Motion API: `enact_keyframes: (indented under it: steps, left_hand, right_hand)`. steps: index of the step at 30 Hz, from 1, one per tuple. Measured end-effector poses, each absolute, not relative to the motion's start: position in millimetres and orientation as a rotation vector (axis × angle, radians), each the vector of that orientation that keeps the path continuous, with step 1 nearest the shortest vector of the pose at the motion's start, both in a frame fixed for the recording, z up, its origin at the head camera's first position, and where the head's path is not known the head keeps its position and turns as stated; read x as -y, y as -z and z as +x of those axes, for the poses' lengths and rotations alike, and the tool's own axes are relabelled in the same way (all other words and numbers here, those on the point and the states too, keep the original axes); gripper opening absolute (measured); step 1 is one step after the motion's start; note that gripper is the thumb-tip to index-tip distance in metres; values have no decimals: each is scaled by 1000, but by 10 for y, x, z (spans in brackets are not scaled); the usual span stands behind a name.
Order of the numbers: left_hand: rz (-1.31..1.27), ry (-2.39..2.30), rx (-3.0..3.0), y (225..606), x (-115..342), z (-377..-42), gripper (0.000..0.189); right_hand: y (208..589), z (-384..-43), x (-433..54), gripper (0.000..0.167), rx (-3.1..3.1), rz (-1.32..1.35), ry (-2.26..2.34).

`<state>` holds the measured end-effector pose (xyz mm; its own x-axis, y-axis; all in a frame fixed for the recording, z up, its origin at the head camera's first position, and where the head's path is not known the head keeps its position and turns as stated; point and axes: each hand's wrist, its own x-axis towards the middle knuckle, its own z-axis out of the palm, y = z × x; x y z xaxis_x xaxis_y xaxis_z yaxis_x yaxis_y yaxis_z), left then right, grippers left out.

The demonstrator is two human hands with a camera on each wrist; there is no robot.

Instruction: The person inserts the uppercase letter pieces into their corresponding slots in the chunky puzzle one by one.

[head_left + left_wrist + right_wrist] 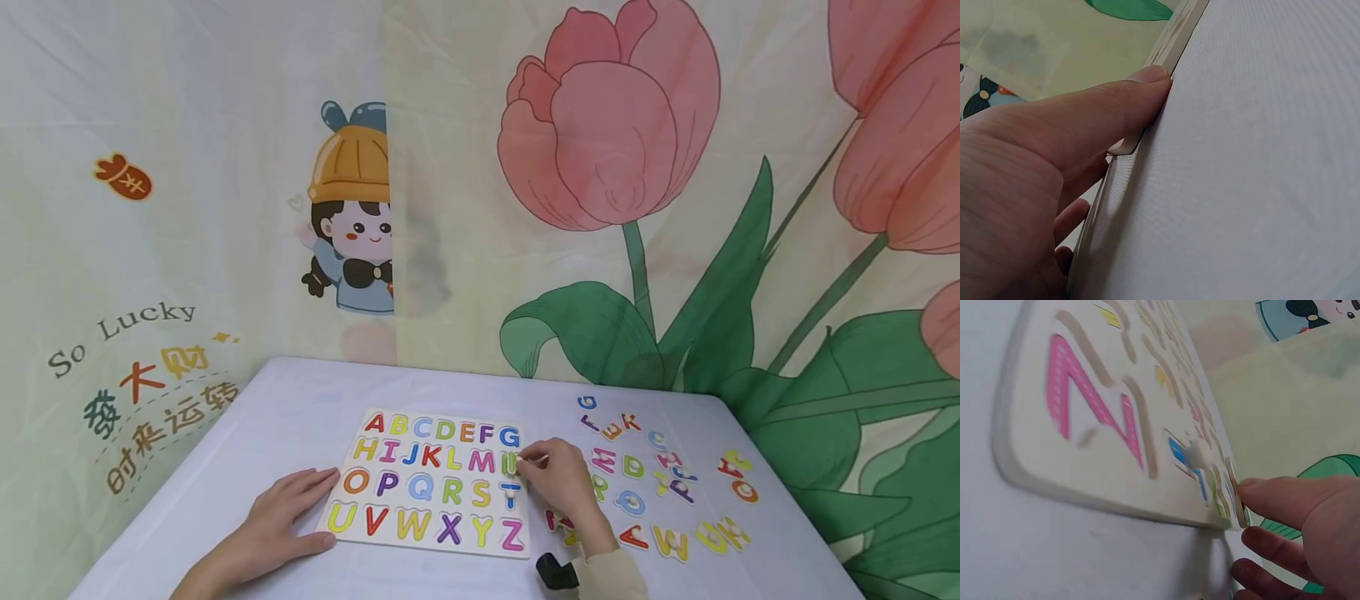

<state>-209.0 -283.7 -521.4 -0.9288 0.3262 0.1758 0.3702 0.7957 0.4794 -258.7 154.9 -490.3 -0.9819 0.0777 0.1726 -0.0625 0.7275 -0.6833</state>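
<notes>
A white wooden alphabet board (442, 546) lies on the table with coloured letter recesses. My left hand (277, 525) rests at its left side with fingers spread; the thumb (1129, 103) touches the board's edge in the left wrist view. Over the board's right edge, my right hand (558, 475) pinches a letter piece (508, 463), apparently a green N, in the second row below the G. In the right wrist view that piece (1239, 497) appears edge-on and tilted at the fingertips. A blue T piece (511, 497) with a knob sits in the row below.
Several loose letter pieces lie right of the board, among them a blue Q (630, 502), a yellow W (671, 543) and a red A (634, 537). A white cloth (420, 575) covers the table; a printed curtain (450, 167) hangs behind.
</notes>
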Motion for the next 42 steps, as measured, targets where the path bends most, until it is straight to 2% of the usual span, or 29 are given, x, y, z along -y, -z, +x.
enact_keyframes:
  steps: [11,42]
  left_hand:
    - [-553,839,2907,5189,2831,-2090,89]
    - [-552,858,2921,5149,2833,-2069,90]
  right_hand:
    - [4999,-2529,-1357,12,2698,-86,-1017]
    - [5076,-2570,-1268,12,2660,-162,-943]
